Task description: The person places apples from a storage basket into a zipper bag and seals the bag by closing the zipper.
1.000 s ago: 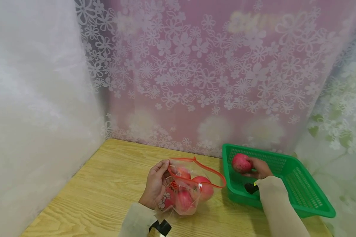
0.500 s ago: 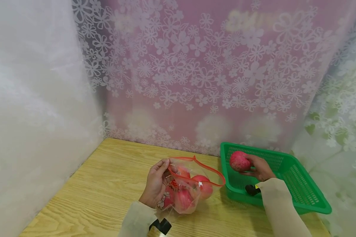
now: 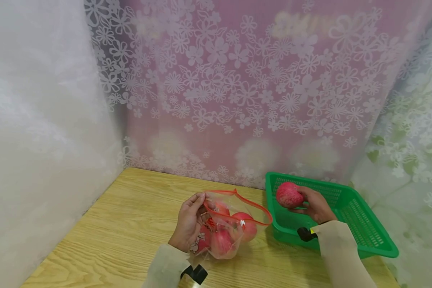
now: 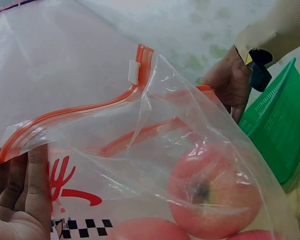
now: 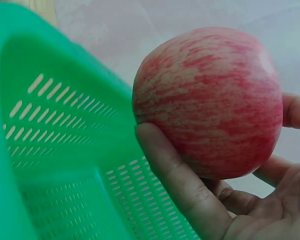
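My right hand (image 3: 317, 205) grips a red apple (image 3: 289, 195) above the left end of the green plastic basket (image 3: 376, 253). In the right wrist view the apple (image 5: 210, 102) is streaked red and yellowish, with thumb and fingers spread around it. At the middle of the table, my left hand (image 3: 188, 222) pinches the orange-edged mouth of a clear zip bag (image 3: 234, 250). Several apples lie inside the bag, one apple (image 4: 212, 192) plain in the left wrist view. The bag's mouth gapes, and a white slider (image 4: 134, 72) sits at one end of its orange zip.
The basket stands at the right on the wooden table (image 3: 129, 224), its slotted walls near the back curtain (image 3: 237, 100). A pale wall covering (image 3: 47, 120) rises on the left, and a floral sheet (image 3: 417, 168) hangs on the right.
The right hand has lifted the apple slightly within the basket's area and turned it a little. The left hand keeps its hold on the bag; the whole view has shifted slightly.
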{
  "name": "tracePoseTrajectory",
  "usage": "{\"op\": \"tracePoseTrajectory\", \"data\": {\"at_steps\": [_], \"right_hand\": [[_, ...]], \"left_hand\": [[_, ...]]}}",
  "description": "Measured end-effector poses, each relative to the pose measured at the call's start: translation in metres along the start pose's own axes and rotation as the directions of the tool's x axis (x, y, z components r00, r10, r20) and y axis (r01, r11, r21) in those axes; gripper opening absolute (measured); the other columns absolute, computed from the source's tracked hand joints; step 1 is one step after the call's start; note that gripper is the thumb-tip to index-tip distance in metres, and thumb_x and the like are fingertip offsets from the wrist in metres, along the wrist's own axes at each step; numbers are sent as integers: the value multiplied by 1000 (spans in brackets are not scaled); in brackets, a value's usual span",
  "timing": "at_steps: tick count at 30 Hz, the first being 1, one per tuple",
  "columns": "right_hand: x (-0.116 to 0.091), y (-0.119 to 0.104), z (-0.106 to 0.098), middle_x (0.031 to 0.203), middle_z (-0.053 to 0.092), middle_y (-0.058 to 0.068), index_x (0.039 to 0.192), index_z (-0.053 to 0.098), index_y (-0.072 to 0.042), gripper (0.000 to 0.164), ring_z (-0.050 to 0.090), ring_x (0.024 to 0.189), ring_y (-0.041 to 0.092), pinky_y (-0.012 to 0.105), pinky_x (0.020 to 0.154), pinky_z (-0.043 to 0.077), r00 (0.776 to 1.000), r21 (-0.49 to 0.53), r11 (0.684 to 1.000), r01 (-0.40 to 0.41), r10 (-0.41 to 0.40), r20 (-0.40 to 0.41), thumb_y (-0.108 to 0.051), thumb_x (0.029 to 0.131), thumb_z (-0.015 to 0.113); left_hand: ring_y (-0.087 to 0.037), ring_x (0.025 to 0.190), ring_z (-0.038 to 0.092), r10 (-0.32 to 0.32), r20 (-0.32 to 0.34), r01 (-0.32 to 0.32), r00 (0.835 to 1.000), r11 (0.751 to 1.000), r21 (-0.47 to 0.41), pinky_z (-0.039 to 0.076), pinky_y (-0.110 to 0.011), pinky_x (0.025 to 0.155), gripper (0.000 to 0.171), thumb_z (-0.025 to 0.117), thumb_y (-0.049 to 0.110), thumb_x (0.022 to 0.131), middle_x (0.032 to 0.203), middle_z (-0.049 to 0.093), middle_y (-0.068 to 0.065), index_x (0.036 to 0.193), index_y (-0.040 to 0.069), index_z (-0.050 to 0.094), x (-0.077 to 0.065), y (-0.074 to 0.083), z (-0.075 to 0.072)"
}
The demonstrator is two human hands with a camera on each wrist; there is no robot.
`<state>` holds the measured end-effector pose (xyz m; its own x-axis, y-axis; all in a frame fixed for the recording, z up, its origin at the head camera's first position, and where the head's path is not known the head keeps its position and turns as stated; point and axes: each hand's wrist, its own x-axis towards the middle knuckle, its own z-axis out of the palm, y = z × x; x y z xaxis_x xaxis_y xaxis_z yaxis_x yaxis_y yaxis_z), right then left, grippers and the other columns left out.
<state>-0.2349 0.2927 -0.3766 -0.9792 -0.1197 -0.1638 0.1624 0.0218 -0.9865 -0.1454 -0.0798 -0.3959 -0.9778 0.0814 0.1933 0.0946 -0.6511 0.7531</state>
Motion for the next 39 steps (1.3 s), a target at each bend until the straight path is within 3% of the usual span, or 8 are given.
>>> {"op": "tracePoseTrajectory", "data": {"at_steps": [5, 11, 21, 26, 33, 39], "right_hand": [[-9, -7, 6, 129, 44, 7, 145, 33, -5, 58, 60, 100, 19, 53, 88, 51, 999, -18, 999, 38, -38, 29, -37, 100, 51], [-21, -17, 15, 149, 21, 23, 152, 14, 1, 70, 59, 99, 16, 52, 88, 51, 997, -30, 998, 57, -56, 55, -37, 102, 47], [-38, -31, 32, 151, 14, 26, 151, 13, 4, 67, 63, 96, 16, 50, 84, 54, 990, -31, 994, 104, -100, 102, -32, 103, 45], [-46, -36, 41, 149, 17, 25, 148, 24, 2, 58, 62, 98, 17, 51, 82, 54, 983, -31, 990, 140, -135, 129, -28, 103, 46], [-54, -42, 56, 135, 37, 13, 143, 39, -5, 46, 60, 100, 20, 49, 79, 56, 972, -55, 983, 178, -166, 168, -26, 103, 48], [-59, -45, 72, 141, 34, 18, 144, 39, -3, 48, 57, 105, 17, 47, 78, 56, 965, -113, 974, 198, -172, 200, -26, 102, 48]], "left_hand": [[-8, 72, 66, 7, 29, -7, 1000, 1000, -5, 55, -22, 66, 19, 49, 22, 102, 77, 68, 2, 95, 11, 63, 1, -1, -1], [-8, 71, 66, 17, 28, -17, 999, 1000, -2, 55, -22, 65, 20, 49, 22, 102, 77, 68, 3, 94, 13, 64, 1, -2, 0], [-8, 71, 66, 18, 11, -18, 1000, 1000, -15, 55, -22, 65, 19, 49, 21, 102, 75, 68, 3, 93, 13, 64, 1, -2, 1], [-8, 71, 66, 13, 12, -13, 1000, 1000, -21, 55, -22, 65, 19, 49, 20, 102, 75, 68, 3, 92, 14, 65, 0, -2, 2], [-8, 71, 66, 10, 9, -10, 1000, 1000, -20, 55, -23, 65, 20, 50, 21, 102, 75, 68, 3, 92, 14, 65, 0, -3, 1], [-8, 70, 66, 5, -1, -5, 1000, 1000, -21, 55, -23, 65, 19, 50, 21, 102, 74, 68, 3, 92, 13, 65, 0, -3, 2]]}}
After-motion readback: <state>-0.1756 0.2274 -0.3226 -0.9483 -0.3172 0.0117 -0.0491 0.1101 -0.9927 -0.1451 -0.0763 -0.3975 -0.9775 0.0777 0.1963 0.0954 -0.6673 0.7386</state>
